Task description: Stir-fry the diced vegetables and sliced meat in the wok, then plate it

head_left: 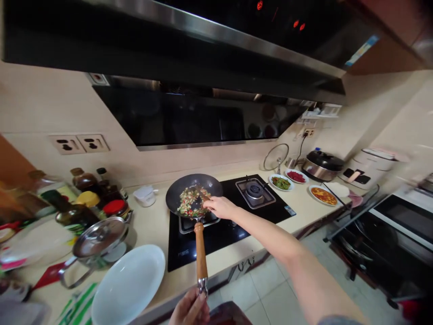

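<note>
A dark wok (172, 198) sits on the left burner of the black gas hob (230, 241), with chopped food (189, 201) in pale, green and red pieces inside. My left hand (191, 308) is closed on the metal end of the wok's wooden handle (200, 253), at the bottom of the view. Reaching across from the right, my right hand (219, 207) is closed around a brown wooden spatula (202, 194). The spatula's blade dips into the food; its lower edge is hard to make out.
Left of the hob stand a white oval plate (130, 284), a lidded pot (99, 237), sauce bottles (84, 180) and a white tub (145, 196). Rightward are filled dishes (281, 182), a glass lid (275, 155), a cooker (321, 164) and an air fryer (370, 167). A range hood (169, 58) hangs overhead.
</note>
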Motion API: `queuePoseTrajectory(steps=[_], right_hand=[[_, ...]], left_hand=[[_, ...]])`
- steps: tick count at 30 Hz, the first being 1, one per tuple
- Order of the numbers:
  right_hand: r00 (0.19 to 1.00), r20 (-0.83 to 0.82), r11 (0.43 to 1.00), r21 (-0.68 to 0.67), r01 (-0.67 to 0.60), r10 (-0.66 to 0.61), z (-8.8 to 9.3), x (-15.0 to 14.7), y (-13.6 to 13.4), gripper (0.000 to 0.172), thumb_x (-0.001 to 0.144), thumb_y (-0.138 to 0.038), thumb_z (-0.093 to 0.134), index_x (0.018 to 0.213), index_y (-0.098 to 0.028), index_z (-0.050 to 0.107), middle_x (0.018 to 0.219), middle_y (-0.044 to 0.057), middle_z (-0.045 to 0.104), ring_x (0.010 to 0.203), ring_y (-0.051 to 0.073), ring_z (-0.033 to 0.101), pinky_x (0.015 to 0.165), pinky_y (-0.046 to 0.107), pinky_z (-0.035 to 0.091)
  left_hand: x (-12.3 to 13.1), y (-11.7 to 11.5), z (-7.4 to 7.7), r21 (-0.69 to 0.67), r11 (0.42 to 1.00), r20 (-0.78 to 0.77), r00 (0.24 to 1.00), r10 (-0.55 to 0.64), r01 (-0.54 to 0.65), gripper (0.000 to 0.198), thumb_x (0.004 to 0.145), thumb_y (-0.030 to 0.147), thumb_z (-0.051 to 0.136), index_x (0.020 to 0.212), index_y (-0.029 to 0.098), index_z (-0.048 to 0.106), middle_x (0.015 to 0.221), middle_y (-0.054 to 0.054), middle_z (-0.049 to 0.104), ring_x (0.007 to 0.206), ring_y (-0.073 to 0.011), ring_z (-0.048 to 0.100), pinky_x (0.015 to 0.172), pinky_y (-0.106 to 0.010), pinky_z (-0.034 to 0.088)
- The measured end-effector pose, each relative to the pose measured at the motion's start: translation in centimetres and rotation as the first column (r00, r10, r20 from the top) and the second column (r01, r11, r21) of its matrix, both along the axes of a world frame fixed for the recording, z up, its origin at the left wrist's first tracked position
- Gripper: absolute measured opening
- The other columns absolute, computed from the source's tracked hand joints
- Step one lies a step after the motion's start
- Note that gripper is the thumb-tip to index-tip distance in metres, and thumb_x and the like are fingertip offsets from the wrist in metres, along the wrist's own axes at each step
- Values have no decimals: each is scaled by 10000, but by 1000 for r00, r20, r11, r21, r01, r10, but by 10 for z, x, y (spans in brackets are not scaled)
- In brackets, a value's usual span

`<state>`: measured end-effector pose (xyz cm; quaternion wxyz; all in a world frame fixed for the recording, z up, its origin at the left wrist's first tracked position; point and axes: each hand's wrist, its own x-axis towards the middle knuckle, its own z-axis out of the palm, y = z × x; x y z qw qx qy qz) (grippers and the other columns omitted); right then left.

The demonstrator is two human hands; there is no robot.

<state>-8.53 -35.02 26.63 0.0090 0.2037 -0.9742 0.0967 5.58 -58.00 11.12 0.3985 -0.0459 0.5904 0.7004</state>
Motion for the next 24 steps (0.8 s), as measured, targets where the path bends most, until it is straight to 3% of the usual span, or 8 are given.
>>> queuePoseTrajectory(steps=[4, 6, 8, 14, 21, 24], right_hand=[[996, -7, 995, -31, -91, 90, 25, 56, 14, 252, 899, -187, 435, 1015, -255, 649, 863, 26, 599, 725, 143, 581, 655, 238, 401], [991, 49, 991, -50, -121, 124, 29, 70, 23, 259, 889, -168, 427, 995, -255, 646, 843, 22, 594, 687, 132, 573, 630, 232, 402], [990, 68, 991, -59, -120, 124, 21, 64, 25, 274, 866, -143, 434, 1001, -249, 648, 836, 25, 594, 675, 130, 574, 631, 231, 410], [998, -42, 995, -79, -52, 49, -25, 7, 7, 277, 877, -152, 423, 1026, -220, 646, 861, 42, 592, 719, 142, 583, 688, 246, 437], [989, 16, 977, -158, -144, 148, -1, 35, 8, 252, 892, -192, 420, 1001, -258, 638, 862, 20, 606, 662, 128, 559, 644, 248, 438], [990, 9, 967, -217, -133, 139, -4, 29, 3, 245, 888, -201, 426, 987, -248, 646, 868, 26, 622, 692, 139, 580, 674, 264, 458]], left_hand=[[5, -2, 0, 42, 997, -8, 998, 66, -66, 558, 569, 680, 695, 737, 186, 497, 607, 16, 600, 533, -118, 558, 495, -228, 354], [4, -3, -1, 74, 995, -11, 998, 65, -64, 538, 593, 655, 697, 734, 181, 484, 612, 6, 610, 529, -114, 560, 495, -225, 361], [2, -3, -3, 96, 994, -23, 998, 62, -60, 526, 618, 644, 687, 743, 179, 476, 606, 2, 613, 514, -108, 556, 486, -222, 363], [2, -4, -7, 122, 991, -14, 998, 58, -56, 508, 657, 628, 664, 771, 183, 449, 610, 16, 616, 507, -98, 565, 473, -212, 366], [1, -3, -4, 126, 987, -22, 995, 100, -97, 497, 661, 616, 672, 759, 173, 468, 619, 2, 623, 506, -97, 567, 495, -222, 378], [2, -4, 0, 121, 987, -5, 994, 108, -107, 511, 643, 625, 680, 763, 179, 461, 615, 5, 617, 507, -104, 567, 484, -224, 366]])
